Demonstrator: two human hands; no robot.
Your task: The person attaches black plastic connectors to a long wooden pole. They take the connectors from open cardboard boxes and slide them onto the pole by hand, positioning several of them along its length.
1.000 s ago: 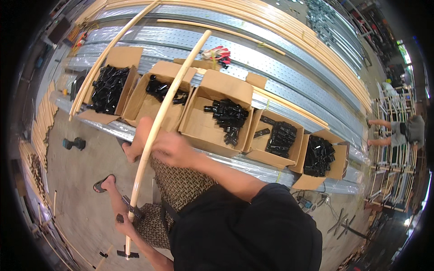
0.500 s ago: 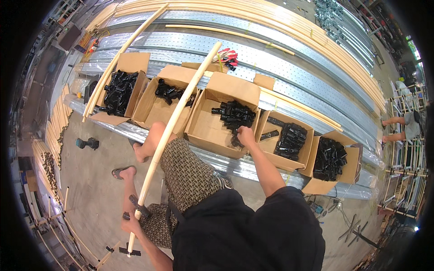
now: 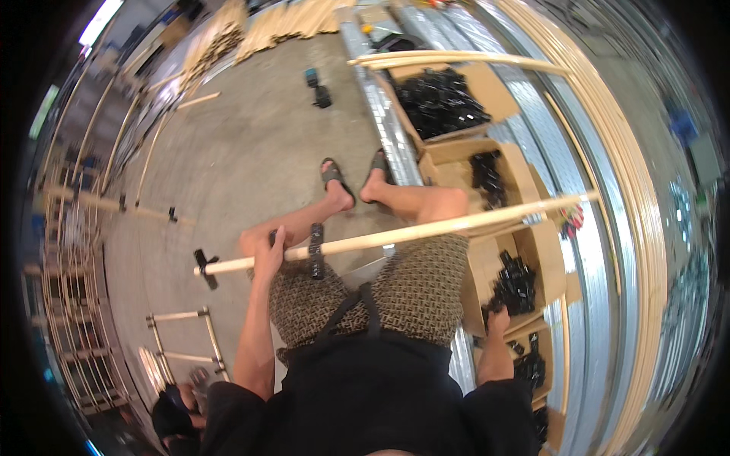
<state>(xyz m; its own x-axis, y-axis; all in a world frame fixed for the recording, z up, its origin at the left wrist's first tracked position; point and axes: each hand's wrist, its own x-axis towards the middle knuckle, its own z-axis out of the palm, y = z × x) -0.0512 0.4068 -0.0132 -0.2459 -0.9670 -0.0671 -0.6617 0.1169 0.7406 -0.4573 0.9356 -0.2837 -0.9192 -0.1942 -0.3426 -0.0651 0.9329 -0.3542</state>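
Concrete floor [image 3: 251, 152] carries everything. Long perforated metal rails [image 3: 384, 121] lie along it. Open cardboard boxes [image 3: 532, 251] in row against rails, filled with black plastic parts [image 3: 441, 99]. Bundles of pale wooden rods [image 3: 631, 167] lie beyond boxes, more stacked at far end [image 3: 289, 23]. Small black clamp pieces [image 3: 319, 90] lie loose on floor. Sandalled feet [image 3: 338, 178] rest beside rail. Small wooden ladder frame [image 3: 186, 342] lies flat at near left.

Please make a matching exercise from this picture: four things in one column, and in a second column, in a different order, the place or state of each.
Things:
1. wooden rod
2. right hand
3. left hand
4. sandals

Places or states:
A. in a cardboard box of black parts
B. on the feet, on the concrete floor
C. lying across the lap
D. gripping the rod

Pairs: 1-C, 2-A, 3-D, 4-B
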